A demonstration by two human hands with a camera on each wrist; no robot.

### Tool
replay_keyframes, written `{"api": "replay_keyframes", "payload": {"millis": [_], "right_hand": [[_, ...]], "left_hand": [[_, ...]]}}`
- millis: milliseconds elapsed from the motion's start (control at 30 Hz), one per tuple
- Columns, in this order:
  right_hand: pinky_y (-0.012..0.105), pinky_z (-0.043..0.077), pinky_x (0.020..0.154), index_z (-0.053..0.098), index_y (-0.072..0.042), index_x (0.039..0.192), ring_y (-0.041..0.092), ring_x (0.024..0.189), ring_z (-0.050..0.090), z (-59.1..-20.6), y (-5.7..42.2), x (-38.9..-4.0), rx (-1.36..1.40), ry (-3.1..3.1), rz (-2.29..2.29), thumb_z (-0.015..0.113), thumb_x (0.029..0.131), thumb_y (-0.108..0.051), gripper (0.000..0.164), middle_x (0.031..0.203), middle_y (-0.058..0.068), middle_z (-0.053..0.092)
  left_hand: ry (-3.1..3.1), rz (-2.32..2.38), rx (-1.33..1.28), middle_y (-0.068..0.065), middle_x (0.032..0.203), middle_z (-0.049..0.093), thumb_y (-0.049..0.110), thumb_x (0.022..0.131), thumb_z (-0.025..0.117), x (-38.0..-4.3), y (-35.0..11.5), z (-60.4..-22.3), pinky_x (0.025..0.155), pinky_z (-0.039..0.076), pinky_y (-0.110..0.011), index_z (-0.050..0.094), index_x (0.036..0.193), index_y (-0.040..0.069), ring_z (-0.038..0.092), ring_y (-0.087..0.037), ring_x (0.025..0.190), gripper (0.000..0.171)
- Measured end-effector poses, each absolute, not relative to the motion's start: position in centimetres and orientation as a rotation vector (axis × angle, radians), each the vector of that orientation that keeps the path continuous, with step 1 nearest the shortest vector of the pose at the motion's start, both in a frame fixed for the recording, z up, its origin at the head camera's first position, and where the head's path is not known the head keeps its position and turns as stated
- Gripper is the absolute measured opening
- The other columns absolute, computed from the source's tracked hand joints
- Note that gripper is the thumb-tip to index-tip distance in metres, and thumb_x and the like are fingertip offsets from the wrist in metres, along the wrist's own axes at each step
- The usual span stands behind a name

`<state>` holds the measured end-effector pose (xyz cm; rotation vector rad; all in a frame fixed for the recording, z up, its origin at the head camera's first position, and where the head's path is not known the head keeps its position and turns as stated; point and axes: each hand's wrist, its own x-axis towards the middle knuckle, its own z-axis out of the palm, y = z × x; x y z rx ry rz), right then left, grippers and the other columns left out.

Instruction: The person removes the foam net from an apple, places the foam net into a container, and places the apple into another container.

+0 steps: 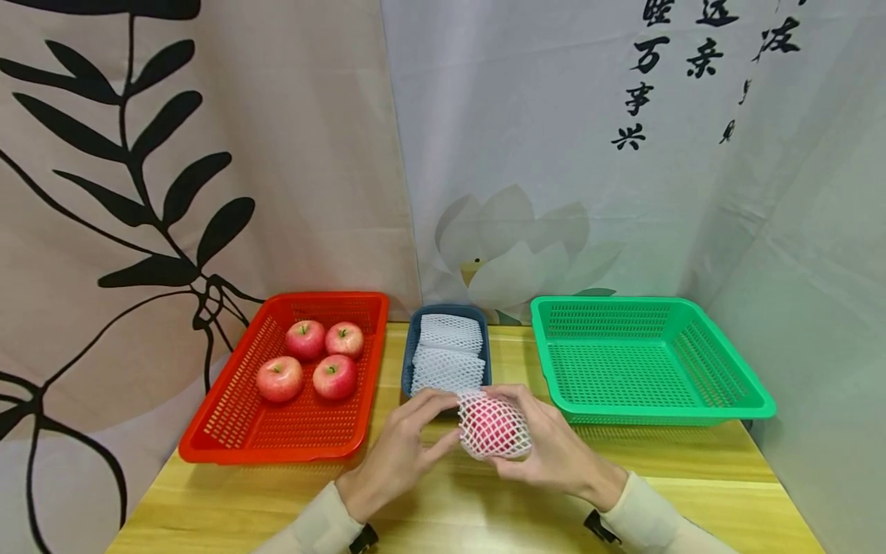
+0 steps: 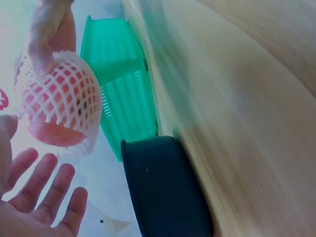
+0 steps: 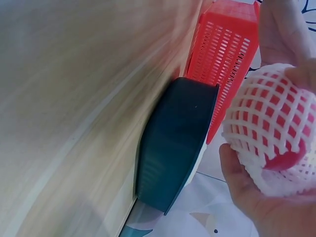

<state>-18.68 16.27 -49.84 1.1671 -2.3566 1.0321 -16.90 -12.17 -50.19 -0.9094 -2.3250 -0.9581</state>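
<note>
A red apple [image 1: 493, 428] sits inside a white foam net sleeve [image 1: 519, 446], part of its skin bare at one end in the left wrist view. My right hand [image 1: 554, 450] grips the sleeved apple, thumb and fingers around its side. On the other side is my left hand [image 1: 404, 450], its fingertips close to the net's edge; in the left wrist view those fingers [image 2: 61, 180] are spread and fairly straight below the apple. Behind the hands, a dark blue basket [image 1: 407, 358] contains flattened white foam nets [image 1: 448, 368].
At left stands a red basket [image 1: 277, 446] with several apples [image 1: 335, 376]. A green basket [image 1: 623, 369] stands at right. All rest on a wooden table [image 1: 443, 515], with a printed curtain [image 1: 332, 154] behind.
</note>
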Motion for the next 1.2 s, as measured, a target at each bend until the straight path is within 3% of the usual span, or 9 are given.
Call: {"api": "replay_keyframes", "payload": {"millis": [300,500,733,900,1200], "right_hand": [[0.034,0.07,0.104,0.043,-0.007,0.164,0.02,0.125,0.08,-49.9,15.8,-18.5,1.209,-2.383,1.109,0.103,0.075,-0.008,0.108,0.159,0.017,0.071],[0.023,0.069,0.087,0.044,-0.012,0.168,0.014,0.109,0.079,-50.3,15.6,-18.4,1.268,-2.332,1.103,0.099,0.075,-0.002,0.108,0.151,0.018,0.073],[0.022,0.069,0.089,0.055,-0.01,0.16,0.017,0.111,0.08,-50.5,15.6,-18.4,1.269,-2.28,1.024,0.101,0.073,-0.006,0.098,0.15,0.014,0.073],[0.018,0.068,0.087,0.059,-0.007,0.145,0.019,0.109,0.08,-50.7,15.5,-18.2,1.233,-2.282,1.037,0.103,0.07,-0.008,0.087,0.145,0.022,0.075],[0.022,0.069,0.088,0.059,-0.006,0.137,0.023,0.108,0.082,-50.7,15.3,-18.2,1.213,-2.248,1.039,0.11,0.068,-0.01,0.086,0.139,0.021,0.077]], "left_hand": [[-2.376,-0.976,-0.98,-0.002,0.154,0.072,0.022,0.1,0.096,-16.4,-11.2,-49.8,0.119,0.064,-0.039,0.069,0.155,0.014,0.074,-0.021,0.141,0.062],[-2.401,-1.002,-1.028,0.0,0.158,0.066,0.026,0.103,0.093,-16.5,-10.4,-49.6,0.118,0.064,-0.033,0.066,0.16,0.017,0.071,-0.019,0.144,0.064],[-2.45,-1.07,-0.991,0.001,0.155,0.065,0.027,0.099,0.097,-16.5,-10.2,-49.7,0.111,0.066,-0.028,0.07,0.158,0.021,0.07,-0.018,0.139,0.065],[-2.469,-1.19,-0.944,0.003,0.149,0.066,0.026,0.095,0.101,-16.4,-10.4,-49.7,0.106,0.068,-0.027,0.069,0.156,0.023,0.071,-0.016,0.133,0.069],[-2.575,-1.454,-0.963,0.0,0.161,0.065,0.027,0.101,0.094,-16.5,-10.7,-49.4,0.108,0.067,-0.031,0.059,0.166,0.03,0.073,-0.022,0.137,0.074]]}}
